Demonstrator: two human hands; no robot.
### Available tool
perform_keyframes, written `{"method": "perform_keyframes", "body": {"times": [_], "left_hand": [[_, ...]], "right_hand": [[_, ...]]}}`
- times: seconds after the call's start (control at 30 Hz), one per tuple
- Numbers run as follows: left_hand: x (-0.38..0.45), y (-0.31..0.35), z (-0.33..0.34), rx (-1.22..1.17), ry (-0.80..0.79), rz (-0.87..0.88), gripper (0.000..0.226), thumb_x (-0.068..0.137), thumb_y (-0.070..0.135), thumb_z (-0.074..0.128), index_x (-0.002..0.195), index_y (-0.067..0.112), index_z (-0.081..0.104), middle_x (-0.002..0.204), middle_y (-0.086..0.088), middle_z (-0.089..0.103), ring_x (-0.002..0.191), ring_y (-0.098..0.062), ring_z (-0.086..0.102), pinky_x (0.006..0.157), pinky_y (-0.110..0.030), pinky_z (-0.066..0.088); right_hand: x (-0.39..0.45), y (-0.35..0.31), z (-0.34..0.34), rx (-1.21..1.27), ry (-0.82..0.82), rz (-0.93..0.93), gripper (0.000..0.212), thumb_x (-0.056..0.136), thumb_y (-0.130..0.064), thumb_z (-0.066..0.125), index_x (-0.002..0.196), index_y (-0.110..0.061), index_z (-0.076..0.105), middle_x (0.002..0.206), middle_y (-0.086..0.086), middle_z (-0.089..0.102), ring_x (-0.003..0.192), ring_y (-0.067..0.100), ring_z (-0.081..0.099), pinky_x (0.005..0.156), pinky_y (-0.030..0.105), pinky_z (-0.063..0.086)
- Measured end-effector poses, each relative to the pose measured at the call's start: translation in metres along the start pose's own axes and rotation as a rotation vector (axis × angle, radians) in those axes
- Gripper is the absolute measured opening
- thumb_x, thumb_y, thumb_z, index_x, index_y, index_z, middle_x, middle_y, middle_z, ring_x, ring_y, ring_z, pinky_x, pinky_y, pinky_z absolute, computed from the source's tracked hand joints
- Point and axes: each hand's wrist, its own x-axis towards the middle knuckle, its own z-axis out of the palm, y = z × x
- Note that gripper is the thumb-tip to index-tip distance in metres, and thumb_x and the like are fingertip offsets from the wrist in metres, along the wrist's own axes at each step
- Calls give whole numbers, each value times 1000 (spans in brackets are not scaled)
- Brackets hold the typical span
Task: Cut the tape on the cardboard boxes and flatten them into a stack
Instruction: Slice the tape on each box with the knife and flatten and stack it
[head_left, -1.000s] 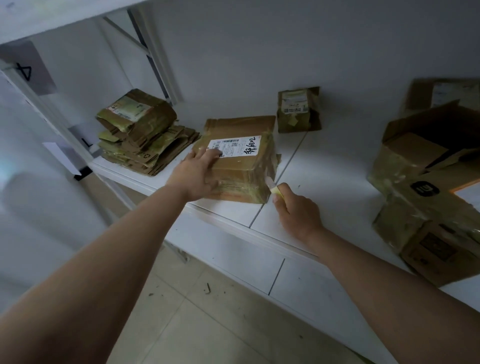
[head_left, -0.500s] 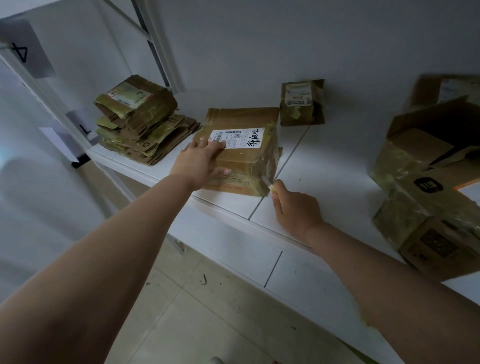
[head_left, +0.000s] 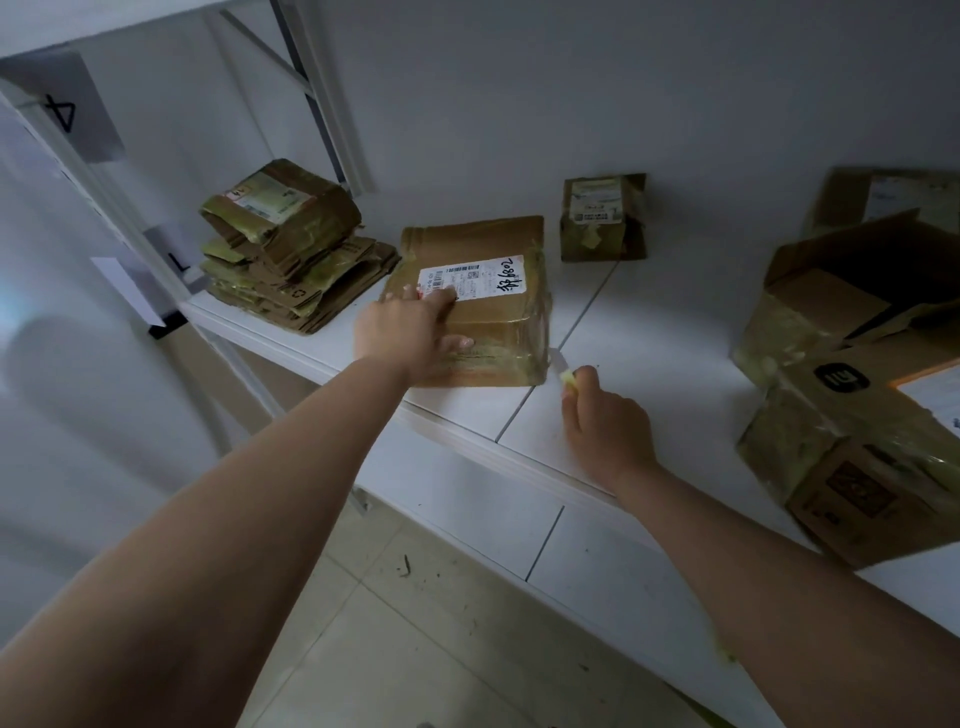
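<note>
Box (head_left: 470, 306) sits on the white shelf (head_left: 649, 364). Left hand (head_left: 405, 332) presses flat on top. Right hand (head_left: 605, 426) grips a small knife (head_left: 562, 366) at its corner. Slide slowly along the tape, blade away from fingers.

This looks like a parcel storeroom or mailroom rather than a home. A white metal shelving rack (head_left: 649, 364) fills the middle of the frame, its upright at upper left carrying letter tags (head_left: 65, 111). On the shelf stand taped cardboard boxes (head_left: 483, 312) with printed shipping labels (head_left: 470, 275) and a handwritten number, a stack of flattened cartons (head_left: 291, 270) at left and more boxes (head_left: 852, 405) at right. Plain white walls (head_left: 571, 78) stand behind, a pale tiled floor (head_left: 415, 649) below.
</note>
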Motion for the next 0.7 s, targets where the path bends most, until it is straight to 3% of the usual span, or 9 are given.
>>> {"method": "perform_keyframes", "body": {"times": [0.1, 0.2, 0.27, 0.3, 0.37, 0.4, 0.47, 0.6, 0.7], "left_hand": [[-6, 17, -2, 60, 125, 11, 56, 90, 62, 47, 134, 29, 40, 117, -8, 61, 101, -30, 61, 64, -33, 36], [-13, 12, -11, 55, 194, 42, 47, 89, 59, 52, 124, 28, 50, 103, -1, 66, 91, -25, 62, 60, -30, 33], [-13, -3, -8, 1, 214, 107, 56, 86, 60, 56, 133, 30, 49, 119, 1, 63, 107, -27, 55, 68, -31, 37], [-11, -10, -3, -30, 217, 163, 63, 85, 60, 58, 138, 30, 45, 133, 0, 56, 120, -29, 47, 81, -34, 40], [-5, -21, 7, -156, 143, 264, 73, 85, 55, 61, 147, 26, 35, 152, -6, 37, 140, -34, 27, 110, -45, 30], [-3, -23, 12, -249, 91, 275, 73, 88, 50, 60, 149, 24, 32, 155, -8, 31, 144, -33, 21, 115, -47, 23], [-2, -22, 18, -373, 54, 246, 67, 93, 40, 58, 151, 23, 29, 157, -7, 28, 146, -28, 20, 117, -44, 23], [-2, -19, 27, -254, 179, 232, 56, 97, 40, 51, 148, 27, 35, 154, -2, 35, 143, -23, 30, 105, -42, 38], [-1, -17, 31, -168, 225, 207, 51, 99, 42, 46, 147, 29, 36, 152, 3, 39, 140, -19, 36, 91, -40, 46]], "right_hand": [[-1, 0, 2, -4, 111, -26, 31, 101, -29, 26, 108, -8, 48, 73, 13, 67, 63, 39, 61, 55, 35, 41], [-2, 1, 1, -25, 175, -38, 29, 100, -28, 32, 100, -8, 53, 62, 9, 63, 54, 34, 59, 49, 27, 34], [-1, 2, 1, -39, 242, -60, 23, 98, -25, 41, 93, -8, 56, 58, 9, 60, 50, 31, 57, 47, 24, 30], [-1, 2, 1, -48, 286, -74, 23, 95, -24, 43, 88, -7, 57, 56, 10, 57, 48, 30, 54, 46, 24, 29], [1, 3, 4, -50, 347, -100, 24, 91, -23, 43, 81, -7, 58, 57, 11, 53, 49, 30, 52, 45, 23, 29], [1, 4, 7, -41, 349, -121, 19, 90, -19, 47, 81, -6, 58, 58, 12, 54, 52, 31, 53, 45, 23, 30], [2, 7, 11, -43, 343, -168, 4, 84, -7, 57, 82, -5, 60, 61, 12, 55, 61, 32, 55, 45, 26, 34], [3, 8, 10, -26, 290, -198, 28, 83, -18, 40, 91, -9, 65, 71, 12, 52, 65, 31, 53, 49, 27, 37], [5, 2, 6, 75, 270, -154, 24, 82, -17, 51, 96, -11, 69, 80, 11, 56, 59, 31, 57, 48, 28, 43]]}}
